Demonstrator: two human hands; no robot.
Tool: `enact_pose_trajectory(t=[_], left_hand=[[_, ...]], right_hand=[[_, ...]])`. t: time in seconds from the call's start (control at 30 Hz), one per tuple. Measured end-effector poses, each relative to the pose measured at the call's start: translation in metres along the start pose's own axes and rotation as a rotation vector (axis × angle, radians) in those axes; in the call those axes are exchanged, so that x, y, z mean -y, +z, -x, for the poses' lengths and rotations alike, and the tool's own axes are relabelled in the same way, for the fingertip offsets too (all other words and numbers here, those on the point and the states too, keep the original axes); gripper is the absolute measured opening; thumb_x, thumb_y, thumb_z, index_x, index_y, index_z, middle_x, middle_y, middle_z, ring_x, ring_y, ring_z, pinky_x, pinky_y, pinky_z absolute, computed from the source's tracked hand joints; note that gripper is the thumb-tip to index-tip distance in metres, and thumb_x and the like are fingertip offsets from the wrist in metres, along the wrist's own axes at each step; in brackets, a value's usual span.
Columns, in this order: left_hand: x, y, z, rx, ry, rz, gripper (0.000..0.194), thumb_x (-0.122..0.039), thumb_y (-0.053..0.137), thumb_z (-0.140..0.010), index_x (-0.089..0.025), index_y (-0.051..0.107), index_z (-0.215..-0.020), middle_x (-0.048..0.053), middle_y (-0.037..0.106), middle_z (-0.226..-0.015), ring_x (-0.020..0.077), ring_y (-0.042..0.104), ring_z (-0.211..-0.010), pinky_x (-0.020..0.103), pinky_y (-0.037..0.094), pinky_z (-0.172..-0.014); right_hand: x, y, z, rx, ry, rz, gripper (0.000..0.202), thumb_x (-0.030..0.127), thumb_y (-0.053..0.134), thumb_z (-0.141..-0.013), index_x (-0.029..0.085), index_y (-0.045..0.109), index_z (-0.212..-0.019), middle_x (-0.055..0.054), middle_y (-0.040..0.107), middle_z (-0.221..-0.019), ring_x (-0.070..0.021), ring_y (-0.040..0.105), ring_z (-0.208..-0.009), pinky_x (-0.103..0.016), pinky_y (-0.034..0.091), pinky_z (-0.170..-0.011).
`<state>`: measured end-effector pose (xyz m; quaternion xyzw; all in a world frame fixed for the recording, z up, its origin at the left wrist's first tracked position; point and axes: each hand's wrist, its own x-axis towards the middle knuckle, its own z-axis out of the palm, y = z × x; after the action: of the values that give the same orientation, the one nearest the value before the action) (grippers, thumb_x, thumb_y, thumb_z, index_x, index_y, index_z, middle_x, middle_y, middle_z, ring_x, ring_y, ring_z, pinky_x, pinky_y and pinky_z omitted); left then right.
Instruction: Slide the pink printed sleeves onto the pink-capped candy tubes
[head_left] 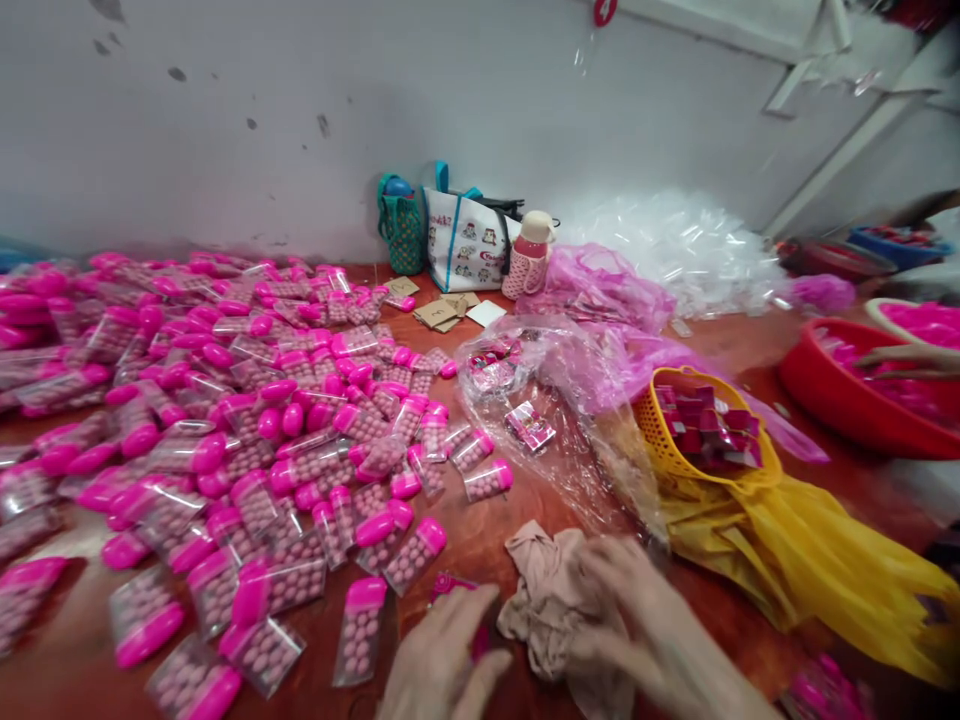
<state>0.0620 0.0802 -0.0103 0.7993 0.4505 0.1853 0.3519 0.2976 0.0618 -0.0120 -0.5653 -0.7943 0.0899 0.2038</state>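
Blurred right hand (637,620) on crumpled beige cloth (546,600); glossy pink-capped packs (361,630).

Soft indoor light, plastic glare, hands motion-blurred (442,655).

We observe a packing workshop, bulk pink-capped packs (300,400) across worktable (480,540), red tub (847,390), plastic bags (675,260)

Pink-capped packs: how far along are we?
Likely done: the many filled, capped packs heaped left. In hand: left hand over a partly hidden magenta piece; right hand at a crumpled beige cloth. Possibly left: magenta packets in the yellow basket. Total unclear.
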Motion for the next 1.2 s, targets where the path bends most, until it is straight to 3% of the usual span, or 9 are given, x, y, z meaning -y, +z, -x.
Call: enact_pose_trajectory(t=[0.17, 0.23, 0.3, 0.4, 0.5, 0.7, 0.83, 1.0, 1.2], left_hand=[[-0.018, 0.079, -0.027, -0.11, 0.15, -0.403, 0.039, -0.002, 0.042, -0.08, -0.014, 0.058, -0.113, 0.017, 0.063, -0.112, 0.0303, 0.058, -0.103, 0.04, 0.05, -0.08], [-0.014, 0.097, -0.037, -0.171, 0.174, -0.384, 0.03, -0.002, 0.039, -0.081, -0.015, 0.063, -0.096, 0.013, 0.066, -0.092, 0.0255, 0.062, -0.086, 0.034, 0.052, -0.069], [-0.008, 0.101, -0.044, -0.178, 0.178, -0.373, 0.027, -0.006, 0.037, -0.084, -0.016, 0.063, -0.085, 0.009, 0.064, -0.08, 0.0209, 0.062, -0.074, 0.03, 0.052, -0.065], [-0.004, 0.092, -0.047, -0.164, 0.181, -0.358, 0.027, -0.009, 0.038, -0.086, -0.018, 0.063, -0.082, 0.006, 0.062, -0.073, 0.0177, 0.059, -0.066, 0.026, 0.049, -0.062], [-0.01, 0.079, -0.045, -0.111, 0.142, -0.348, 0.029, -0.006, 0.04, -0.084, -0.02, 0.065, -0.085, 0.006, 0.064, -0.08, 0.0184, 0.06, -0.071, 0.026, 0.048, -0.064], [-0.012, 0.046, -0.042, 0.193, 0.065, -0.15, 0.036, -0.007, 0.045, -0.08, -0.028, 0.063, -0.102, 0.004, 0.065, -0.099, 0.0187, 0.062, -0.08, 0.025, 0.046, -0.064], [-0.017, 0.004, -0.052, 0.046, 0.078, -0.074, 0.026, -0.021, 0.049, -0.083, -0.026, 0.061, -0.105, 0.007, 0.065, -0.104, 0.0219, 0.06, -0.09, 0.029, 0.046, -0.072], [-0.037, -0.038, -0.109, -0.133, 0.127, 0.029, 0.019, -0.021, 0.046, -0.087, -0.02, 0.064, -0.091, 0.004, 0.066, -0.08, 0.0178, 0.06, -0.073, 0.029, 0.046, -0.066], [-0.021, -0.019, -0.196, -0.175, 0.279, -0.079, 0.017, -0.018, 0.048, -0.087, -0.017, 0.064, -0.093, 0.008, 0.065, -0.092, 0.0192, 0.06, -0.085, 0.035, 0.047, -0.078]], right_hand=[[0.002, 0.06, 0.061, -0.373, 0.0, 0.125, 0.035, 0.021, 0.057, -0.078, 0.019, 0.059, -0.114, -0.012, 0.069, -0.098, -0.0306, 0.062, -0.094, -0.044, 0.047, -0.082], [0.001, 0.056, 0.053, -0.366, 0.133, -0.001, 0.018, 0.018, 0.051, -0.083, 0.022, 0.065, -0.094, -0.008, 0.07, -0.087, -0.0261, 0.065, -0.083, -0.041, 0.048, -0.079], [0.0, 0.03, 0.031, -0.157, 0.337, -0.208, 0.015, 0.023, 0.058, -0.082, 0.021, 0.064, -0.069, -0.004, 0.067, -0.072, -0.0214, 0.063, -0.068, -0.034, 0.05, -0.066], [-0.004, -0.019, -0.016, 0.085, 0.335, -0.528, 0.021, 0.026, 0.061, -0.081, 0.019, 0.063, -0.061, 0.0, 0.064, -0.063, -0.0167, 0.06, -0.061, -0.026, 0.048, -0.058], [-0.019, -0.032, -0.065, -0.236, 0.342, -0.329, 0.018, 0.024, 0.052, -0.086, 0.019, 0.068, -0.08, -0.002, 0.065, -0.072, -0.0165, 0.061, -0.065, -0.025, 0.047, -0.061], [-0.054, 0.039, -0.119, -0.324, 0.363, -0.157, 0.013, 0.019, 0.055, -0.083, 0.015, 0.067, -0.083, -0.007, 0.062, -0.081, -0.0189, 0.059, -0.07, -0.029, 0.047, -0.063], [-0.054, 0.061, -0.118, -0.317, 0.378, -0.052, 0.016, 0.016, 0.054, -0.083, 0.013, 0.064, -0.095, -0.011, 0.062, -0.091, -0.0219, 0.059, -0.078, -0.033, 0.047, -0.068], [-0.061, 0.05, -0.107, -0.218, 0.277, 0.017, 0.031, 0.012, 0.049, -0.084, 0.018, 0.062, -0.111, -0.015, 0.055, -0.122, -0.0287, 0.051, -0.109, -0.04, 0.043, -0.087], [-0.092, 0.028, -0.101, -0.125, 0.133, 0.007, 0.045, 0.003, 0.045, -0.082, 0.026, 0.061, -0.117, -0.01, 0.051, -0.13, -0.0252, 0.051, -0.114, -0.039, 0.043, -0.091]])
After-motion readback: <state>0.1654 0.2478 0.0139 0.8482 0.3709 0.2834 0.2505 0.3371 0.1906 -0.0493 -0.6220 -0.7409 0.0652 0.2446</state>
